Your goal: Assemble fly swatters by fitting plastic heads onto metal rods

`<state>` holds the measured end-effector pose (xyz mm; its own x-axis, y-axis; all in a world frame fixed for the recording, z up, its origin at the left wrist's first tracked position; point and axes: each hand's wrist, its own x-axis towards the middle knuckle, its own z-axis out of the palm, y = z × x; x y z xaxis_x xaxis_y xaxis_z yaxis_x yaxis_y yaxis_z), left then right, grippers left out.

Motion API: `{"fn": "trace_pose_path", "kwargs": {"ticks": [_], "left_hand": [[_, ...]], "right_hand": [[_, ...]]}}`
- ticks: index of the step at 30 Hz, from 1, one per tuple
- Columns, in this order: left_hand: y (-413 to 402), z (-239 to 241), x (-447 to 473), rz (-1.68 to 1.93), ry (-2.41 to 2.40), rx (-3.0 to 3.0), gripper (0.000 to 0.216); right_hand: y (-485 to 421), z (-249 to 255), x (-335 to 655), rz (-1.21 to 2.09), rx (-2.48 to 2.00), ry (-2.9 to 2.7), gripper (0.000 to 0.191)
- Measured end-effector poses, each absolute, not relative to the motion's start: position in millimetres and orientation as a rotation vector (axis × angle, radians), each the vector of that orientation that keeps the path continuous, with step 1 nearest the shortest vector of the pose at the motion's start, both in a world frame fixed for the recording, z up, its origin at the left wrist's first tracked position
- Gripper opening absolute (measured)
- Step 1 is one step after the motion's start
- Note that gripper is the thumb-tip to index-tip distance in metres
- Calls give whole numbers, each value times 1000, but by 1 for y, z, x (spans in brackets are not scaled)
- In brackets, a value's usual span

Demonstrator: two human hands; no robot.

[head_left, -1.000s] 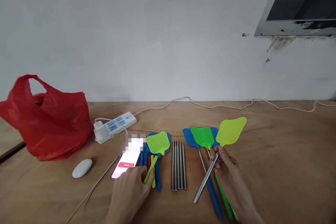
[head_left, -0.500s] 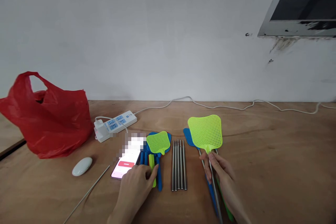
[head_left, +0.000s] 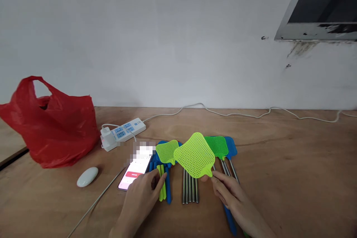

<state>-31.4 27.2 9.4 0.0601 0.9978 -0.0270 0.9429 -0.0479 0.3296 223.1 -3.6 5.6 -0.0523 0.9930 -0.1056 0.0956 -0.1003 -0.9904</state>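
Observation:
My right hand pinches the neck of a yellow-green fly swatter, whose mesh head tilts left over a row of steel rods. My left hand rests with curled fingers on a bundle of yellow-green and blue handles, below a smaller yellow-green swatter head. Behind my right hand lie a green swatter head and a blue one on steel shafts.
A lit phone lies left of the handles. A red plastic bag, a white power strip, a white oval object, a thin rod and a white cable are on the wooden table.
My right hand swung the yellow-green swatter from the right, over the pile, then leftward and down over the steel rods. My left hand stayed on the handles.

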Motion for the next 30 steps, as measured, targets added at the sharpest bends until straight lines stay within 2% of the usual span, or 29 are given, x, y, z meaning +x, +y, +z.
{"fn": "trace_pose_path", "kwargs": {"ticks": [8,13,16,26,30], "left_hand": [[28,13,-39,329,1964,2034,39],[24,21,-35,749,1756,1931,37],[19,23,-29,884,1523,1785,40],[19,15,-28,872,1177,1298,50],[18,23,-29,914,1223,1148,48]], "right_hand": [[0,18,225,1088,-1399,-1629,42],[-4,14,225,1056,-1478,-1743,39],[-8,16,221,1057,-1470,-1831,36],[-7,18,215,956,-1386,-1964,35],[-9,8,209,738,-1449,-2021,34]]}}
